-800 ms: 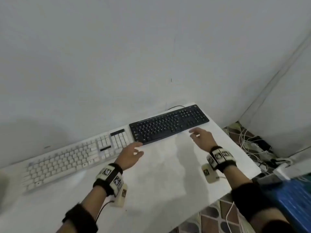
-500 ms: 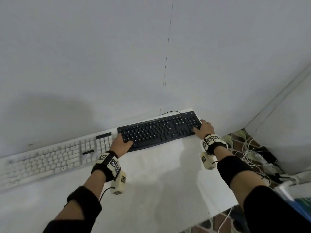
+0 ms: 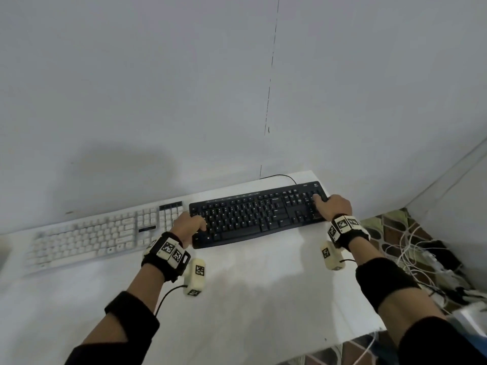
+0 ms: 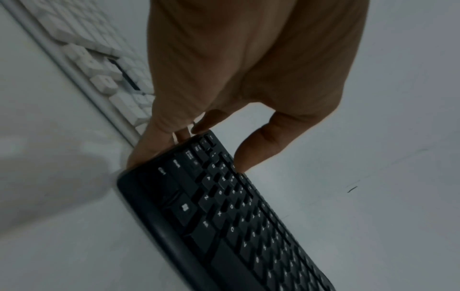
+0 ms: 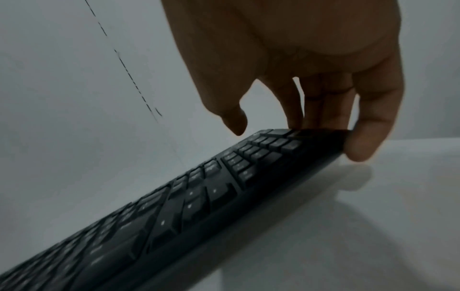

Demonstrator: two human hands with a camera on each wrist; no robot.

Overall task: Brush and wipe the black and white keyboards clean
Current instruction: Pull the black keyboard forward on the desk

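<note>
The black keyboard [image 3: 258,214] lies at the back right of the white table, close to the wall. End to end on its left is the white keyboard [image 3: 100,235]. My left hand [image 3: 188,225] grips the black keyboard's left end; in the left wrist view, this hand [image 4: 194,137] has its fingers under that end of the black keyboard [image 4: 236,216] and its thumb over the keys. My right hand [image 3: 333,205] grips the right end. The right wrist view shows the right hand [image 5: 298,126] curled round the end of the black keyboard [image 5: 199,196], which seems slightly raised.
The white table [image 3: 237,299] ends just right of the black keyboard. Tangled cables [image 3: 421,254] lie on the patterned floor beyond that edge. A black cable [image 3: 279,176] runs from the keyboard's back towards the wall. The white keyboard [image 4: 99,65] touches my left hand's side.
Both hands went from hovering in front of the black keyboard to its two ends and took hold of it. The white keyboard has not moved.
</note>
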